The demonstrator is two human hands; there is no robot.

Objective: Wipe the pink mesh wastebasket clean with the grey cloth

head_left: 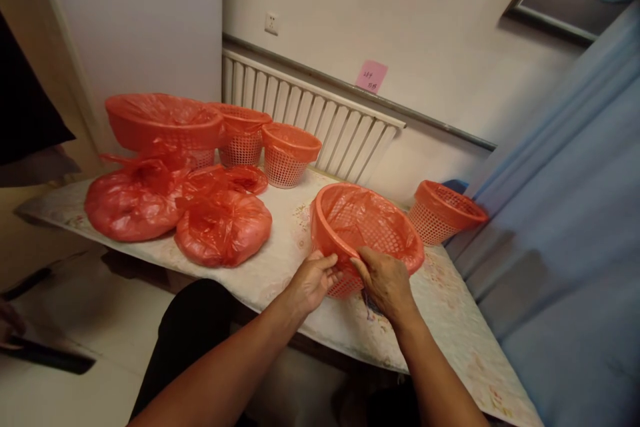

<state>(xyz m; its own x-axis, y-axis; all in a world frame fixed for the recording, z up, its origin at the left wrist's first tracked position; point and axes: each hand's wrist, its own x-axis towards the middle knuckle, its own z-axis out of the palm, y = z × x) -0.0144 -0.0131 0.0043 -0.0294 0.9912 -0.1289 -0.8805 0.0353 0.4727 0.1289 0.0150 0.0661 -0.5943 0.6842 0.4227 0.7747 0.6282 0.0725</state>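
A red perforated plastic basket (345, 288), lined with a thin red plastic bag (367, 217), stands on the table in front of me. The bag's edge is folded outward over the rim. My left hand (315, 278) is at the basket's near left side, thumb and fingers closing on the overhanging film. On the near rim, my right hand (387, 280) grips the basket with the bag, its thumb near the top edge and its other fingers partly hidden. A dark object under my right hand is mostly covered.
Two tied, full red bags (225, 230) lie to the left on the patterned tablecloth (285, 247). Behind them are several lined baskets (287, 170). Another basket (433, 217) stands by the blue curtain (565, 213). A radiator (310, 110) runs along the wall. Someone's hand (11, 320) shows at far left.
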